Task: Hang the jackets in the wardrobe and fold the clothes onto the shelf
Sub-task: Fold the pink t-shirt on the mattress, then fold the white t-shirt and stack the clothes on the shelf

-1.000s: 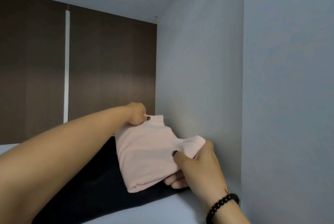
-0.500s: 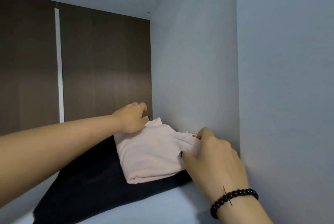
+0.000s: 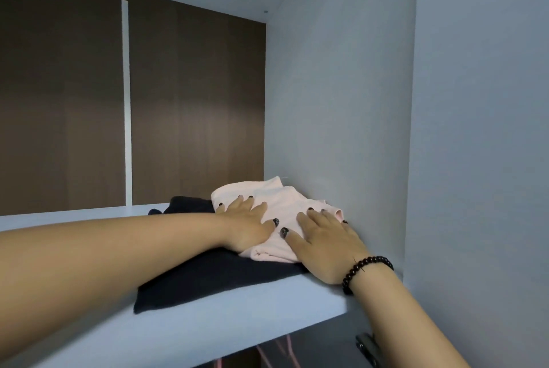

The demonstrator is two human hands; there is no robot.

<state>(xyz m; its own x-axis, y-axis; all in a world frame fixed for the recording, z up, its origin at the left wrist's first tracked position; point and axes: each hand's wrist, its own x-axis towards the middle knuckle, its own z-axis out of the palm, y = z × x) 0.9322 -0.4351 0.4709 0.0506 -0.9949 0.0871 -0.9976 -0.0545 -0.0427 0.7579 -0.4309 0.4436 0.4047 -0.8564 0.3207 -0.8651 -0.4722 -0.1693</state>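
Left hand point(image 3: 248, 223): flat, fingers straight, palm pressing the pink folded garment point(image 3: 282, 219); grips nothing
Black folded garment point(image 3: 214, 275): under both hands, beneath the pink one, on the white shelf point(image 3: 208, 329)
Right hand point(image 3: 325, 241): flat, fingers spread on the pink garment's right side; beaded bracelet point(image 3: 367, 269) at its wrist; wardrobe side wall point(image 3: 341, 115) just right of it

Clothes stacked on the shelf point(image 3: 208, 326)

A folded top point(image 3: 285, 204) is laid upon a folded garment point(image 3: 214, 275), beside the right wall point(image 3: 335, 118); both hands are pressed flat upon it.
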